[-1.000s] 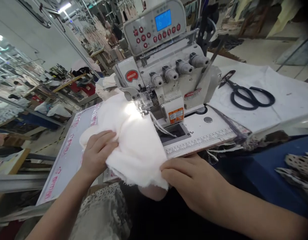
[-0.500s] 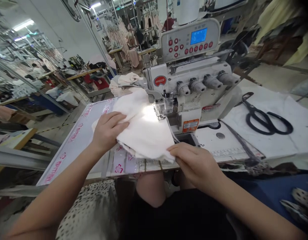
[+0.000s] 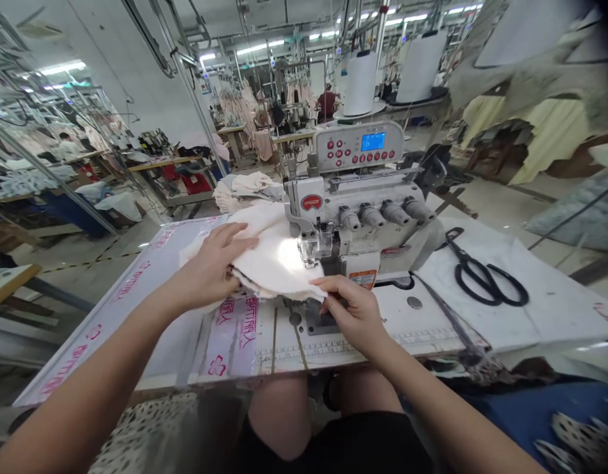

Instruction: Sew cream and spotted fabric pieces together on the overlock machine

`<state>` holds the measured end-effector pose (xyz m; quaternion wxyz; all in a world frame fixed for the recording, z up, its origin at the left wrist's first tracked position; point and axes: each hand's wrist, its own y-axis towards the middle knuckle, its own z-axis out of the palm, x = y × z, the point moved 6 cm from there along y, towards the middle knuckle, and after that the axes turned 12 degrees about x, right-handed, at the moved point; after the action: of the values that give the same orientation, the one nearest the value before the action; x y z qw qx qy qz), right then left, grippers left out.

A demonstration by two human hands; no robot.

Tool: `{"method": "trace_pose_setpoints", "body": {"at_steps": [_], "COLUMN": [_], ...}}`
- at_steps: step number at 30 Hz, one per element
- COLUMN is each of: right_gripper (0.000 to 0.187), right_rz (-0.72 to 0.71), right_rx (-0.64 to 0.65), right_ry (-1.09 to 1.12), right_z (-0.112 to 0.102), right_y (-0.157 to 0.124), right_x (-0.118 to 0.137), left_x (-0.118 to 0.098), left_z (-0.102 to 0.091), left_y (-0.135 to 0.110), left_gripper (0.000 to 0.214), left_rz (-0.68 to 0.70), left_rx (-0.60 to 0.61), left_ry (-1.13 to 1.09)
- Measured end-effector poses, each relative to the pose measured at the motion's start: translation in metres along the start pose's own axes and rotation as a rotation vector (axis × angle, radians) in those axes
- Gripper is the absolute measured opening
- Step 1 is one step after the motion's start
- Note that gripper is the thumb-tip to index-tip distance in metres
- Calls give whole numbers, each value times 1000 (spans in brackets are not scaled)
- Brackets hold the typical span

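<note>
A piece of white fabric (image 3: pixel 272 253) lies on the sewing table (image 3: pixel 151 309), its far edge under the presser foot of a white overlock machine (image 3: pixel 363 217). My left hand (image 3: pixel 212 263) rests flat on the left side of the fabric, fingers stretched out. My right hand (image 3: pixel 351 309) pinches the fabric's near right edge just in front of the presser foot. The machine's lamp lights the cloth at the needle.
Black scissors (image 3: pixel 484 276) lie on a white cloth (image 3: pixel 555 309) right of the machine. More pale fabric (image 3: pixel 237 187) is piled behind the machine. Blue cloth (image 3: pixel 531 408) hangs at the lower right. Other workstations and hanging garments fill the background.
The fabric has been pushed away from me up to the presser foot. Both hands have moved forward with it, and my view has lifted and pulled back.
</note>
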<state>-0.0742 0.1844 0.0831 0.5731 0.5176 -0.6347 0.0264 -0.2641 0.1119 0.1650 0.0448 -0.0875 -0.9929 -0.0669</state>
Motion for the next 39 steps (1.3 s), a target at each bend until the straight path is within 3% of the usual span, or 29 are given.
{"method": "trace_pose_setpoints", "body": {"at_steps": [3, 5, 7, 11, 14, 17, 23, 31, 39], "right_gripper": [18, 17, 17, 23, 26, 25, 20, 19, 21], "right_rz": [-9, -10, -8, -70, -184, -239, -260, -347, -397], "right_rx": [-13, -9, -5, -70, -136, -109, -73, -89, -202], "right_ry": [8, -27, -67, -222, -427, -533, -585, -571, -630], "right_z": [0, 0, 0, -5, -7, -2, 2, 2, 3], "right_y": [1, 1, -1, -11, -18, -17, -10, -17, -24], "right_x": [1, 2, 1, 4, 13, 18, 20, 35, 35], "left_x": [-54, -82, -94, -87, -82, -83, -83, -97, -99], "left_z": [-13, -6, 8, 29, 27, 25, 26, 21, 33], "left_y": [-7, -3, 7, 22, 21, 18, 18, 3, 5], "left_gripper": [47, 40, 29, 15, 14, 16, 16, 20, 20], "left_rz": [124, 222, 245, 160, 136, 131, 136, 239, 245], "left_rx": [-100, -155, -183, -176, -172, -156, -183, -340, -294], "left_ry": [-219, -307, -367, -472, -530, -553, -547, -374, -284]}}
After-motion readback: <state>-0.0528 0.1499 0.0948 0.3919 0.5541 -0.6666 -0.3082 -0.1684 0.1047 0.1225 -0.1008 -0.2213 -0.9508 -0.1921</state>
